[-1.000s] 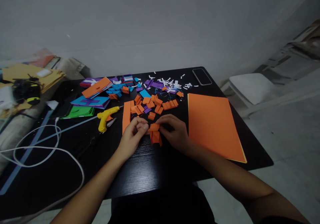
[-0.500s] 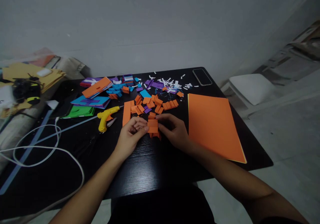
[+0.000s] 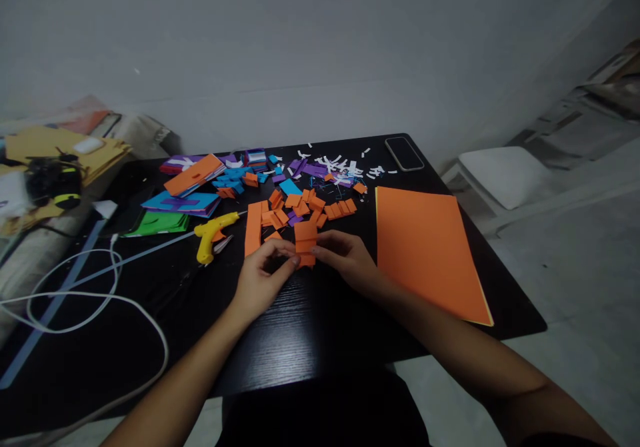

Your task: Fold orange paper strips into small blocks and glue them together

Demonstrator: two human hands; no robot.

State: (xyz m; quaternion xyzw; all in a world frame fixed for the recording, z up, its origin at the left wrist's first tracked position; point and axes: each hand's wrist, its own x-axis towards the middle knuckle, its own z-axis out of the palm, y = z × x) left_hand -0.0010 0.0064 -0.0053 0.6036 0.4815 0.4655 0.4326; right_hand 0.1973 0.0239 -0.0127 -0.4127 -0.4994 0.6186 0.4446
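With the left hand (image 3: 261, 275) and right hand (image 3: 351, 260) each pinching a side of the orange paper (image 3: 306, 232) between them, press its creases evenly and gently.

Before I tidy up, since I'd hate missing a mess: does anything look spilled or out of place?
Yes: white paper scraps toward the back of the black table look spilled, strewn at all angles, while the large orange sheet lies flat. The folded orange paper being held shows no clear damage.
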